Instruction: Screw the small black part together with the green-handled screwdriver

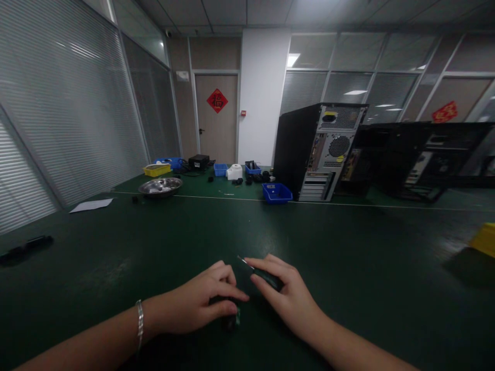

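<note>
Computer tower (pixel 303 149): stood just right of a blue bin (pixel 279 198).
Metal bowl (pixel 155 194): sat in front of a yellow tray (pixel 158 171).
White sheet (pixel 92 205): lay flat near the blinds (pixel 77 113).
Door (pixel 215 133): was shut and bore a red diamond-shaped sign (pixel 217 100).

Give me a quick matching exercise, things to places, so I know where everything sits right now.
Things:
1. thin-tipped tool
2. small dark-and-green part
3. metal bowl
4. dark blue tray

Places:
A. by the thumb of the left hand
B. beside the black computer tower
C. held in the right hand
D. in front of the yellow tray

Pairs: 1-C, 2-A, 3-D, 4-B
</note>
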`<state>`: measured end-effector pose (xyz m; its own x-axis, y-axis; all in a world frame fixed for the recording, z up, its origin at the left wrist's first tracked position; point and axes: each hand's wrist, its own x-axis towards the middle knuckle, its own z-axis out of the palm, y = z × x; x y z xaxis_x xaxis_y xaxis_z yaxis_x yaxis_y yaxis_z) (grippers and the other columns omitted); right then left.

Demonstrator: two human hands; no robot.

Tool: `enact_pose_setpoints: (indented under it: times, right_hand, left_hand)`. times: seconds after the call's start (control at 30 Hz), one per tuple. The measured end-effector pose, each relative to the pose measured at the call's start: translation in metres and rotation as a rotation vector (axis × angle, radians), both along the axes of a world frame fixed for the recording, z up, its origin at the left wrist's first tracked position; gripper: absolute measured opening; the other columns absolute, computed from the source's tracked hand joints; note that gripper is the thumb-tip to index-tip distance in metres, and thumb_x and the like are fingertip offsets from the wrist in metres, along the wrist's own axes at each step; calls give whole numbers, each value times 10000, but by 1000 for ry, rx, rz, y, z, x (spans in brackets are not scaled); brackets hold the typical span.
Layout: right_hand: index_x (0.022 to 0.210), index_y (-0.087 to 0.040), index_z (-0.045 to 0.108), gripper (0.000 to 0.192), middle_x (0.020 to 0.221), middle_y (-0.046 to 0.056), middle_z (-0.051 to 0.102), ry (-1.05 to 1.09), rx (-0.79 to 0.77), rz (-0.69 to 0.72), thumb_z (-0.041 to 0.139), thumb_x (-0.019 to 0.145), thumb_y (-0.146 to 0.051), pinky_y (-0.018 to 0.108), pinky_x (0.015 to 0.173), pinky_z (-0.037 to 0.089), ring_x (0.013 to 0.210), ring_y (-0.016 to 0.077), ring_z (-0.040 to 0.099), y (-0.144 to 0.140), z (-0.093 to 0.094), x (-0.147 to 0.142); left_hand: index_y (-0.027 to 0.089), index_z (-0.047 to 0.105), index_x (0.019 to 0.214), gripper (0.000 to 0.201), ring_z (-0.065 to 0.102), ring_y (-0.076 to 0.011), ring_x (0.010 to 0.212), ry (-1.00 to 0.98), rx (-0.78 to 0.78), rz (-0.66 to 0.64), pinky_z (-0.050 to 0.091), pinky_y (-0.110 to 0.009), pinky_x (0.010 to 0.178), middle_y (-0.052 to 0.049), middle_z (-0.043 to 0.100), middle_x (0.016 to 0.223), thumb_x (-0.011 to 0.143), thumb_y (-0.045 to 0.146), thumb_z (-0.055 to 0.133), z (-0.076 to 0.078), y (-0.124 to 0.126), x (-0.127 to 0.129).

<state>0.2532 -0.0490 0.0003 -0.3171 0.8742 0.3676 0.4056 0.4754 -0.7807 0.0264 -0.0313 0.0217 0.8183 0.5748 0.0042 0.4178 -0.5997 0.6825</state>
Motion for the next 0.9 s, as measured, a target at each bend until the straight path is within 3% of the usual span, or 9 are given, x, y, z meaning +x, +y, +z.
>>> enact_pose_setpoints:
  times: [0.2,0.3,0.4,0.53,0.67,0.8,0.9]
  right_hand:
    - [1138,-213,685,255,918,52,685,-23,0,38,587,904,-184,313,765,492,857,204,630,-3,9,-2]
    - [1072,-195,673,201,971,58,695,-54,-13,67,603,884,-171,316,822,484,907,211,634,-4,11,-3]
    - [978,-183,657,129,901,38,692,-181,-31,90,643,850,-194,288,759,477,826,196,635,-6,9,-4]
    - [874,-194,652,162,804,2,671,-284,-29,151,732,784,-303,244,648,443,720,171,612,-9,7,-2]
    - [937,-205,654,348,905,14,666,-355,-14,290,788,717,-439,229,649,442,770,177,622,-10,13,2]
    - [956,-218,675,232,919,20,669,-350,-2,343,733,795,-374,237,678,457,783,176,633,-9,14,4]
    - [927,-219,687,126,896,19,672,-319,16,338,685,842,-311,241,692,461,784,173,637,-9,9,4]
  left_hand:
    - [278,594,1178,286,490,-232,1025,-55,-27,56,391,-353,913,-51,550,1097,907,368,566,-2,3,-3]
    - [239,575,1061,455,493,-238,956,-33,-53,82,428,-323,811,-42,531,1069,720,487,745,-1,2,-4]
    - [222,570,992,580,477,-254,942,34,1,42,421,-329,792,-40,533,1051,558,489,846,1,0,-4]
    - [227,581,1017,379,488,-234,925,7,-32,96,419,-338,807,-27,543,1000,726,397,753,0,0,-4]
    - [224,566,1126,344,541,-217,959,-239,-246,202,436,-359,860,-32,580,1036,812,297,687,-7,10,-6]
    - [194,570,1183,347,566,-246,1120,-471,-512,199,400,-424,991,-86,625,1155,859,290,648,-14,19,-6]
    - [184,594,1179,329,570,-254,1163,-512,-595,197,376,-443,1032,-112,647,1193,868,279,647,-15,19,-5]
